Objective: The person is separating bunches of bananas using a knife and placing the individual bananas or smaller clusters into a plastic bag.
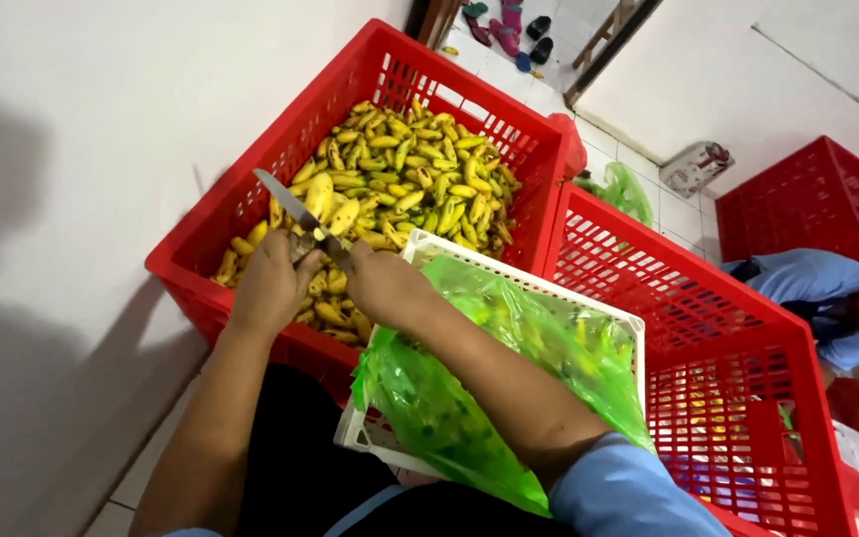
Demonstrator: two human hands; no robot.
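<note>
We see both forearms stretched forward over the red crate of small yellow bananas. Left hand fisted around a knife, blade angled up-left. Right hand curled closed beside it; what it pinches we cannot tell.

Knife: long narrow grey blade, tip pointing toward 10 o'clock, raised at a slant above the fruit; handle end hidden in the left hand.

Banana: small, yellow, pinched between the left hand and the right hand, mostly covered by fingers; its state cannot be told.

Bananas: heap of small yellow fruit, some greenish, many dark-flecked, lying loose at all angles. They fill the red crate, which sits at 12 o'clock from both hands.
</note>
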